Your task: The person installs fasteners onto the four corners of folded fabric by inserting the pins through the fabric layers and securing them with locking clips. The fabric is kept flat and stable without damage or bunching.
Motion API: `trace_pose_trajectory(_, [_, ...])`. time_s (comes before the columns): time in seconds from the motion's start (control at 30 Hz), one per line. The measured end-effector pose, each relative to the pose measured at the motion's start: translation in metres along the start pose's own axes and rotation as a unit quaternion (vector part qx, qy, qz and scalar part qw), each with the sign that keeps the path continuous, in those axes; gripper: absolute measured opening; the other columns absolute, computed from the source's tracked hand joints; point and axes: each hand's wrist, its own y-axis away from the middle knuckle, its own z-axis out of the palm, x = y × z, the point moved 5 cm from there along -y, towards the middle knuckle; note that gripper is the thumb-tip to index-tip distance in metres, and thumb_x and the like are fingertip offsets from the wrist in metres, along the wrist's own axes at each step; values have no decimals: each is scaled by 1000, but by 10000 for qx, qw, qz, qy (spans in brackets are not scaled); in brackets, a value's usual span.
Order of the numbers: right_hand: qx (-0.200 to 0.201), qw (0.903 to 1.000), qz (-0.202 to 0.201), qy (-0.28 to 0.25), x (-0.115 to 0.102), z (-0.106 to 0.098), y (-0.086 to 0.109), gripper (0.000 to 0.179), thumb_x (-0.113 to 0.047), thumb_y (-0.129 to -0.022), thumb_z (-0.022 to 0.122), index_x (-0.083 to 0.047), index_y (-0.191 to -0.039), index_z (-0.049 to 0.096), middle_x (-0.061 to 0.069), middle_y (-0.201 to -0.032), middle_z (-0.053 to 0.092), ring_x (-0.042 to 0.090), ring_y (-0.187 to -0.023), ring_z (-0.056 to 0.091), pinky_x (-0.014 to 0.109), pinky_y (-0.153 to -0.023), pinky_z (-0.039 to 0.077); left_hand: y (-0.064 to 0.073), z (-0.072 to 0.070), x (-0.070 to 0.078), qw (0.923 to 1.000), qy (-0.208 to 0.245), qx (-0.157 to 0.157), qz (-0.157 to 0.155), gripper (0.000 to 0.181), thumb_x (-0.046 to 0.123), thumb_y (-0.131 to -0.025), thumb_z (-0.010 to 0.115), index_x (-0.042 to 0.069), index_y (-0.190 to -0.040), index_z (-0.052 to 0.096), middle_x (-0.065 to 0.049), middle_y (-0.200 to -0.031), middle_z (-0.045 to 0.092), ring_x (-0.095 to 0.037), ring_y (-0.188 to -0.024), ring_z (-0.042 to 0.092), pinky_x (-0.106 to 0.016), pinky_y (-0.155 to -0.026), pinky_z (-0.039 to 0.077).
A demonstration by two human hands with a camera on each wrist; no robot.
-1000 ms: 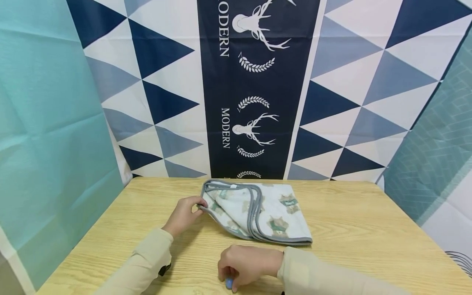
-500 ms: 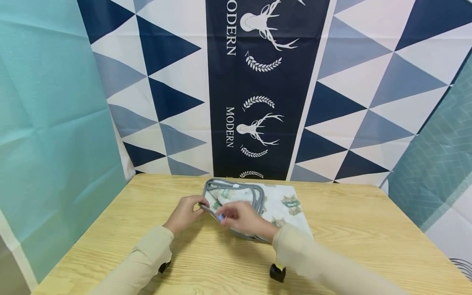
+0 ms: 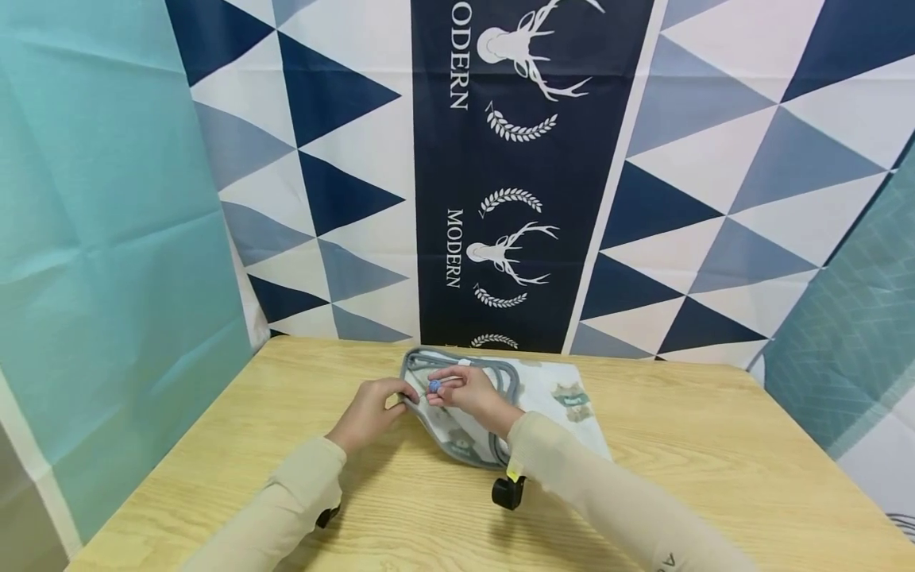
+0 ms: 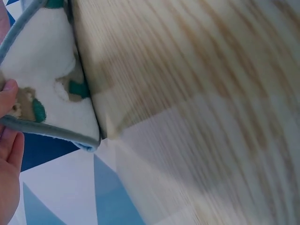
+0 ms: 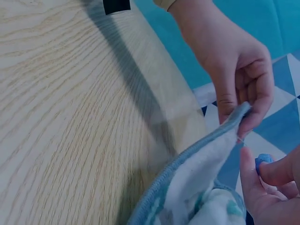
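Observation:
A folded white blanket [image 3: 572,413] with a grey border and a brown and green animal print lies at the back of the table. My left hand [image 3: 372,409] pinches its left edge between thumb and fingers and lifts that edge; the left wrist view shows the thumb [image 4: 7,96] on the printed side. Over the blanket's folded part, my right hand [image 3: 465,391] pinches a small blue roundish object [image 3: 434,386], close to the left fingertips. In the right wrist view the blue object [image 5: 263,161] looks faceted, and I cannot tell what kind of thing it is.
The wooden table [image 3: 400,524] reaches back to a patterned curtain [image 3: 357,175] with triangles and a stag print. A turquoise sheet [image 3: 129,262] hangs on the left. A black wrist device [image 3: 507,492] hangs under the right forearm.
My right hand has risen from the table's front with the small blue object, moving forward to above the blanket beside my left hand. The left hand keeps its pinch on the edge.

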Motion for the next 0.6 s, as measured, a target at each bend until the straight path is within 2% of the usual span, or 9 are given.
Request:
trace_pose_trajectory(0.27, [173, 9998, -36, 110, -1, 3, -5, 32, 13, -90, 51, 9, -121, 59, 29, -105, 69, 10, -76, 71, 36, -89, 57, -5, -2, 3, 10000, 71, 19, 19, 14, -3, -82, 70, 8, -89, 72, -5, -93, 74, -21, -94, 70, -36, -85, 56])
trace_pose_trajectory(0.47, [389, 9991, -12, 195, -1, 3, -4, 30, 12, -89, 53, 8, -119, 61, 28, -103, 69, 15, -78, 73, 38, -89, 57, -5, -2, 4, 9998, 187, -31, -27, 13, -3, -82, 69, 7, -89, 72, -6, -93, 74, -22, -94, 70, -39, -85, 56])
trace_pose_trajectory(0.6, [357, 9989, -43, 295, 0, 5, -4, 30, 13, -89, 53, 8, -118, 61, 28, -99, 70, 16, -78, 73, 35, -86, 58, -3, -2, 4, 9998, 182, -21, -83, 13, -4, -82, 69, 7, -89, 72, -6, -93, 74, -22, -94, 70, -37, -85, 56])
